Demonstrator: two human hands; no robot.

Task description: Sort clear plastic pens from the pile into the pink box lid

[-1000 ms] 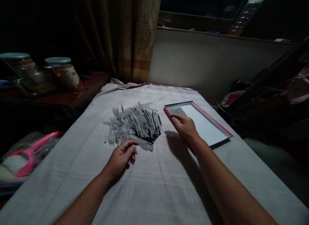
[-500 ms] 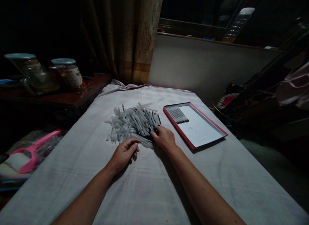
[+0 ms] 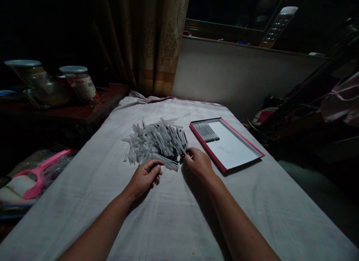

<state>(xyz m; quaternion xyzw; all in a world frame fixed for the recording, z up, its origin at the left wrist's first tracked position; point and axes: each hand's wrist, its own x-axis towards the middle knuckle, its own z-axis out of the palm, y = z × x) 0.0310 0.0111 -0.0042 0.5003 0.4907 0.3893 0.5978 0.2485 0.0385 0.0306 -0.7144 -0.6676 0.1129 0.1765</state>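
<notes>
A loose pile of pens and clear plastic pen parts [image 3: 151, 139] lies on the cloth-covered surface. My right hand [image 3: 199, 163] is at the pile's right edge, thumb and fingers pinched on the end of a clear pen [image 3: 179, 144] with a dark tip. At the near edge of the pile is my left hand [image 3: 144, 178], its fingers curled and thumb against the forefinger; what it holds, if anything, is hidden. To the right sits a shallow red-edged box lid [image 3: 207, 150], with a row of black-tipped pens [image 3: 206, 132] side by side in its far left corner.
A white sheet [image 3: 157, 220] covers the surface. At left, a dark red table [image 3: 108, 98] carries jars [image 3: 81, 85] and a glass mug [image 3: 46, 94]. A pink-handled object [image 3: 42, 173] lies lower left. A curtain [image 3: 157, 48] hangs behind, and a bottle [image 3: 279, 27] stands on the sill.
My right hand has shifted slightly right and toward me, drawing a pen partly out of the pile's edge. My left hand has stayed nearly still.
</notes>
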